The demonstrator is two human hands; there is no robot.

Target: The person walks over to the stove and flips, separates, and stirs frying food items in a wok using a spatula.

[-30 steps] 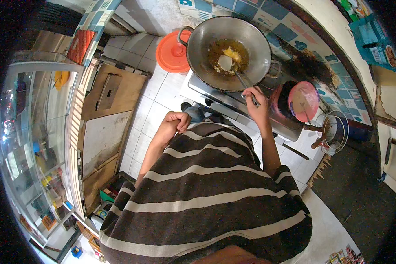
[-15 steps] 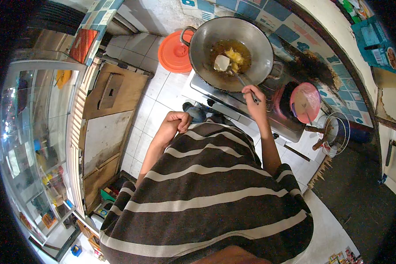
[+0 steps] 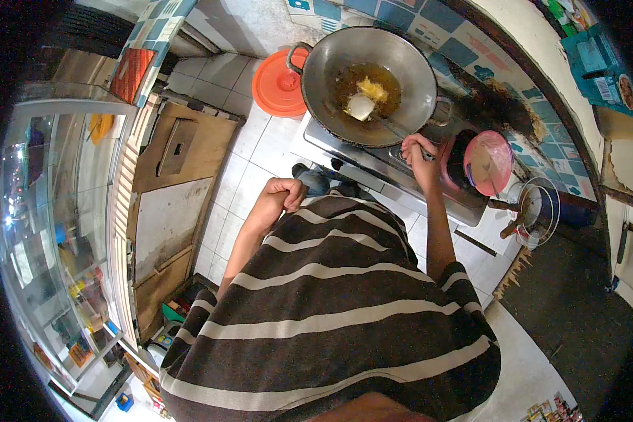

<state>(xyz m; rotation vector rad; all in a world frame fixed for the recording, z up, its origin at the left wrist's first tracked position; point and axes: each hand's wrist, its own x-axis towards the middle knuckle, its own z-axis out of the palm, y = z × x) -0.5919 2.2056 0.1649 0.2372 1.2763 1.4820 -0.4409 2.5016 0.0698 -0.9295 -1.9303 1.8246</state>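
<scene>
teal packaging (image 3: 599, 67) at the upper right bears a barcode, its lettering too small to read. the right hand (image 3: 420, 156) grips the handle of a spatula (image 3: 361, 107), whose blade lies beyond it in the metal wok (image 3: 416, 67), just beside yellow food (image 3: 373, 89). the left hand (image 3: 285, 195) is curled closed near the striped shirt (image 3: 330, 281), well apart from the wok.

No words, brands or numbers legible. Teal packet (image 3: 582, 55), upper right edge: white patch with dark barcode-like stripes, any digits too small to make out; rounded picture lower down on the same packet. Green packaging (image 3: 560, 11) above it: markings unreadable. Small colourful packs (image 3: 550, 413), bottom right: blurred, lettering undecipherable. Wall tiles (image 3: 429, 33) behind stove: printed motifs, cannot tell whether any is writing.
</scene>
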